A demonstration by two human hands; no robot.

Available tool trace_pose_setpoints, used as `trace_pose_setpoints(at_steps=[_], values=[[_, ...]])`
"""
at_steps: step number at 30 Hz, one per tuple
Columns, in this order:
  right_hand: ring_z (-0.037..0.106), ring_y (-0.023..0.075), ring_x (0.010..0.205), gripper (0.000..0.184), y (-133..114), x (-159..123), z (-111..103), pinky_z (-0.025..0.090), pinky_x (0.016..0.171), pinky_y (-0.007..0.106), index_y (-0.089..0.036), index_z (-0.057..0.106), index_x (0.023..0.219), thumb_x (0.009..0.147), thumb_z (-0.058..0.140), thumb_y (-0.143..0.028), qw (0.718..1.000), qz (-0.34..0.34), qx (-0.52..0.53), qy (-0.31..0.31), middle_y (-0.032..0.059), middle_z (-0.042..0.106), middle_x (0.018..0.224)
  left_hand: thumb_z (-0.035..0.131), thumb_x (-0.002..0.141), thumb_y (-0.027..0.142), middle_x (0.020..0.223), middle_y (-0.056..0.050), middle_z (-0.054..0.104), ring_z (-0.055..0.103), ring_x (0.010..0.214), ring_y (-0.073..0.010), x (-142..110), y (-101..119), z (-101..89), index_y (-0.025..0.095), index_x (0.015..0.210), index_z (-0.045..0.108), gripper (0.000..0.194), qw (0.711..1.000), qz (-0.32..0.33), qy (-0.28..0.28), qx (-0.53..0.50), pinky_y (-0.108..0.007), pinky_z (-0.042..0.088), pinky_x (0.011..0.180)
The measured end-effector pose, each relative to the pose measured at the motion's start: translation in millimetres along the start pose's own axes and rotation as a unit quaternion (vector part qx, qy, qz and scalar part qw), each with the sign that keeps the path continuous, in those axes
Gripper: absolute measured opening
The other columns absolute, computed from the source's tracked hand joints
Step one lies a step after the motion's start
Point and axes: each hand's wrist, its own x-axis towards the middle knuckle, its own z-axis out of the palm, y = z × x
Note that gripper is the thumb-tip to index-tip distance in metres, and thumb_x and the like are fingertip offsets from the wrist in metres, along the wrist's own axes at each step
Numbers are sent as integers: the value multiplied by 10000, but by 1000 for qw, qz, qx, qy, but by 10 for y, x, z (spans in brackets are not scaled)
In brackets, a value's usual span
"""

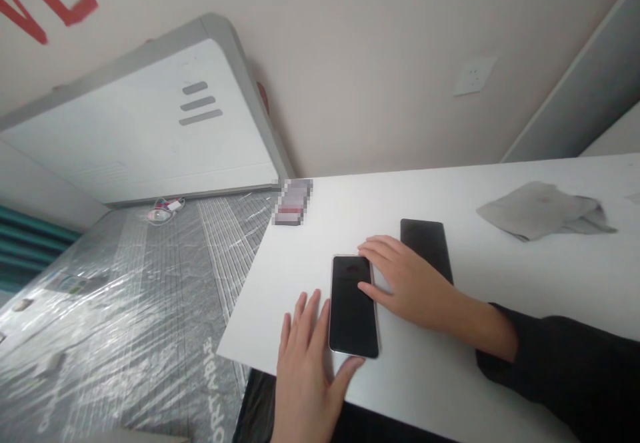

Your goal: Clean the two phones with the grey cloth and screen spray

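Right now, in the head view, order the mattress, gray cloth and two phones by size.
Mattress, gray cloth, then the two phones: the near phone and the far phone look alike, and nearness to the camera makes it unsure, so I won't rank them.

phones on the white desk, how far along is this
Looks done: a black phone lies flat on the desk, with the right hand partly over it. In hand: that hand rests on a silver-edged phone, with the left hand beside it. Left: a grey cloth lies untouched; how much more remains can't be told.
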Motion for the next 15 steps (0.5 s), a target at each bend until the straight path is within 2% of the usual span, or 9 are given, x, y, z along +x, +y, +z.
trace_pose_setpoints(at_steps=[2,4,5,7,9,11,12,14,15], values=[[598,362,1235,316,-27,-8,-30,478,1092,601,-151,606,1206,926,616,-297,994,40,102,9,188,673,1270,702,942,350,1635,-141,439,330,1549,-381,-3,-13,13,325,1583,297,759,999,-10,-1,-44,-759,291,1193],[636,331,1176,327,-98,-27,-78,506,1049,595,-200,545,1219,914,618,-296,967,95,238,-5,152,680,1230,759,898,331,1608,-123,484,346,1544,-376,7,7,-1,327,1547,366,759,993,-38,2,-110,-748,205,1233],[660,313,1135,374,-147,-41,-99,532,1014,577,-219,498,1253,912,624,-307,938,121,322,-23,133,685,1200,790,868,320,1578,-115,524,387,1524,-375,23,34,-20,321,1520,411,754,986,-60,4,-154,-729,192,1247],[689,276,1088,540,-257,-76,-110,577,957,518,-255,374,1363,906,650,-333,854,159,492,-62,103,677,1190,833,818,305,1507,-97,598,494,1456,-359,83,122,-78,311,1486,465,763,956,-115,-4,-270,-660,265,1255],[678,264,1146,705,-351,-116,-69,580,972,488,-280,269,1445,887,693,-360,773,166,607,-77,113,637,1292,852,786,293,1470,-84,624,562,1395,-326,178,232,-146,298,1487,464,802,900,-160,-27,-405,-550,397,1213],[634,270,1247,737,-398,-152,14,540,1048,484,-280,279,1467,882,716,-379,734,158,657,-74,137,570,1417,864,760,277,1423,-82,649,615,1322,-288,289,323,-200,276,1489,442,842,844,-186,-54,-500,-437,499,1122],[620,273,1274,721,-402,-166,60,523,1072,484,-274,300,1469,889,713,-389,723,151,671,-73,145,554,1445,865,753,275,1356,-81,681,663,1231,-264,342,350,-217,260,1475,443,836,828,-195,-66,-522,-384,548,1038],[610,280,1296,733,-378,-187,142,505,1095,486,-268,311,1498,894,710,-388,704,143,692,-75,151,544,1471,851,768,315,1105,-45,732,710,872,-176,423,365,-228,226,1413,467,756,820,-215,-89,-523,-273,582,750],[613,283,1294,777,-357,-194,171,505,1095,488,-272,288,1530,889,714,-382,697,139,699,-76,150,541,1481,836,785,350,988,-14,715,648,702,-129,447,355,-226,217,1382,477,710,822,-224,-100,-514,-235,529,613]])
